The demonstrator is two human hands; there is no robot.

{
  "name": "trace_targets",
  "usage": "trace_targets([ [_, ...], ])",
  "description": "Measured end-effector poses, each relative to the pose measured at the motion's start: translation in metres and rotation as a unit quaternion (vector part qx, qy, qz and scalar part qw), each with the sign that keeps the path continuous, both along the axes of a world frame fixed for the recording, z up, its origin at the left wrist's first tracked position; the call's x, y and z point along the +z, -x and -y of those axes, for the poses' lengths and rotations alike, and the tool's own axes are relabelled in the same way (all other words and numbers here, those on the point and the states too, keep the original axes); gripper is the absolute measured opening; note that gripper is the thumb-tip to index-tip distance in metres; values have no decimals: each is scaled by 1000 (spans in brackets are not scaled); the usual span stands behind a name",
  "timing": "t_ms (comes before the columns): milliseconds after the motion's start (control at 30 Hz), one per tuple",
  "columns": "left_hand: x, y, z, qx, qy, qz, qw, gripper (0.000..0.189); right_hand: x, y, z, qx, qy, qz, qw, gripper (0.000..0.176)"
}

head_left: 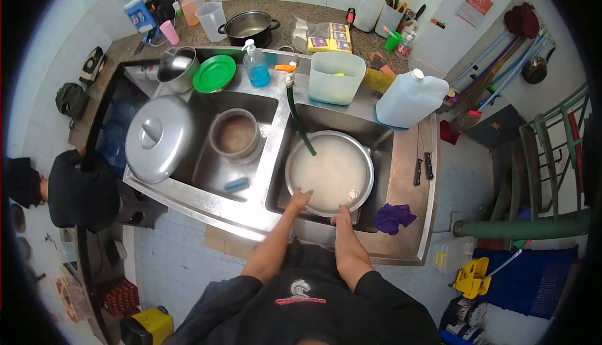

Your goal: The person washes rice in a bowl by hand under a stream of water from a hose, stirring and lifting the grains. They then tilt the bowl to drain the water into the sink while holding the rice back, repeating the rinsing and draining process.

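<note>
A large round metal basin (330, 172) full of cloudy whitish water sits in the right sink bowl (384, 157). My left hand (301, 200) grips its near-left rim, with fingertips showing over the inner edge. At the near-right rim my right hand (342, 216) is closed on the edge, thumb on top; its other fingers are hidden. Above the basin's far left side ends a dark hose (296, 114) fixed to the tap (288, 76). A purple cloth (395, 218) lies on the steel counter to the right of my right hand.
The left sink holds a pot (235, 133) of murky liquid and a blue sponge (237, 185). A big lid (159, 138) leans at its left. Two knives (423, 168) lie on the right edge near a large jug (411, 99). Another person (81, 188) is at far left.
</note>
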State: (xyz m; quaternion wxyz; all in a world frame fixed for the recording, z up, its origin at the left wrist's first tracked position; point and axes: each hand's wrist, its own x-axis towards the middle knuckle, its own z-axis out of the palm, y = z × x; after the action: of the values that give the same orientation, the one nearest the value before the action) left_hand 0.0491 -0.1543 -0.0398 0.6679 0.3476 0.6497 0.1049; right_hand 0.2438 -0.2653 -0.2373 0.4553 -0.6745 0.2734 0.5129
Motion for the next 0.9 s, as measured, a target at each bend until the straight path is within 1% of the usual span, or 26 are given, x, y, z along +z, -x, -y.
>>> trace_targets([
  [33,-6,2,1,-10,-9,-6,1000,83,43,9,-5,13,2,28,1000,56],
  [67,-4,2,2,-16,-34,-48,998,84,79,16,-10,26,2,56,998,54],
  [100,0,4,2,-13,-34,-44,998,84,105,20,-10,29,1,59,998,54],
  [133,4,6,2,-21,-45,-61,997,85,126,24,-8,63,-38,78,994,52],
  [167,6,9,3,-30,-57,-79,995,85,130,27,-6,97,-78,95,988,51],
  [200,8,12,4,-30,-57,-76,995,85,133,31,-7,97,-78,98,987,51],
  [233,10,14,5,-35,-67,-89,993,85,136,33,-11,100,-50,85,990,51],
  [267,11,14,4,-39,-77,-101,991,85,128,31,-15,104,-23,74,992,50],
  [300,4,15,2,-39,-78,-97,991,85,114,28,-16,104,-23,78,991,50],
  [333,-11,15,1,-78,-113,-139,981,82,96,25,-15,110,-39,52,992,52],
  [367,-13,16,3,-117,-144,-182,966,80,97,27,-12,117,-52,25,991,53],
  [400,-14,17,5,-116,-142,-180,966,80,98,29,-8,118,-50,26,991,53],
  [467,-15,21,5,-195,-168,-161,953,75,101,39,-2,213,-121,126,961,61],
  [500,-13,23,7,-193,-167,-161,953,75,104,43,-1,216,-121,126,961,61],
  [567,-7,21,9,-235,-205,-133,941,67,105,45,1,300,-152,157,928,69],
  [600,-4,21,9,-232,-206,-131,942,67,101,43,-2,303,-152,160,927,69],
  [633,0,20,9,-265,-205,-134,933,64,97,40,-8,221,-136,76,963,75],
  [667,5,19,10,-297,-203,-136,923,62,87,35,-13,136,-117,-9,984,83],
  [700,10,20,12,-293,-203,-135,925,62,76,32,-8,141,-117,-7,983,83],
  [767,20,21,11,-361,-215,-141,897,57,51,26,8,225,-257,37,939,86],
  [800,22,22,8,-355,-217,-141,898,57,41,23,6,230,-259,37,937,86],
  [833,23,23,8,-378,-216,-138,890,53,32,21,5,207,-273,36,939,83],
  [867,24,24,10,-402,-214,-133,880,50,36,23,5,183,-286,35,940,80],
  [900,25,25,11,-398,-214,-132,882,50,40,23,7,186,-286,36,939,80],
])
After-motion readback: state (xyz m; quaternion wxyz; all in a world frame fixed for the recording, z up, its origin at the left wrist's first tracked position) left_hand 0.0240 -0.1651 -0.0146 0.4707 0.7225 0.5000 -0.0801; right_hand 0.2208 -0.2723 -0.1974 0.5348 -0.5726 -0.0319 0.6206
